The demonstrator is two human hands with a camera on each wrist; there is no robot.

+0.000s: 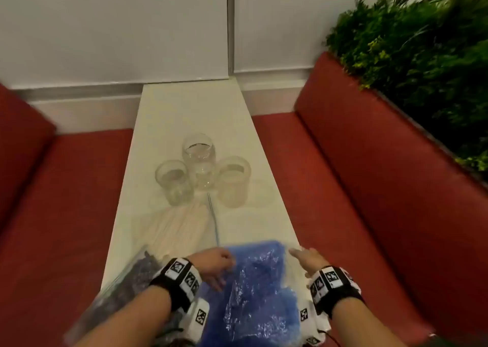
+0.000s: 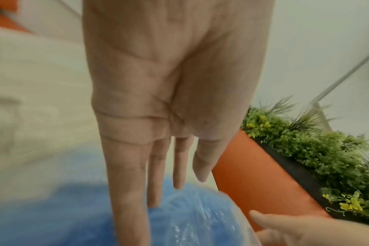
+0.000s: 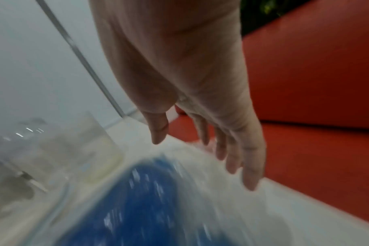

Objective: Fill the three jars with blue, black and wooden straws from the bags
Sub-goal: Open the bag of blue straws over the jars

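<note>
Left hand [image 1: 214, 263] at near end of bench [image 1: 190, 114], fingers [image 2: 126, 183] straight and loosely spread, tips touching clear bag of blue straws [image 1: 256, 293] on its left edge. Right hand [image 1: 307, 259] flat, fingers [image 3: 251, 176] extended and slightly apart, hovering over bag's right edge at bench rim; contact not clear, holding nothing. Blue bag flat between both hands, crinkled plastic, reaching to near edge. Bag of black straws [image 1: 126, 280] just left of left wrist, angled, partly hidden under forearm, overhanging left rim. Wooden straws [image 1: 177, 225] further out, fanned in clear wrap, pointing toward jars. One loose blue straw [image 1: 214, 219] lying beside wooden bundle, running from blue bag toward jars. Three glass jars [image 1: 199, 159] clustered mid-bench, upright, touching or nearly so: one at back, two in front left and right; all without straws. Bench narrow, pale, marbled, butting against white panelled wall [image 1: 113, 29] with vertical metal strip [image 1: 230, 24]. Red padded seats [image 1: 66, 188] both sides, lower than bench top, right backrest [image 1: 369, 148] rising beside right hand. Green foliage planter [image 1: 422, 42] behind right backrest. Far half of bench bare beyond jars. Wrist views motion-blurred.
</note>
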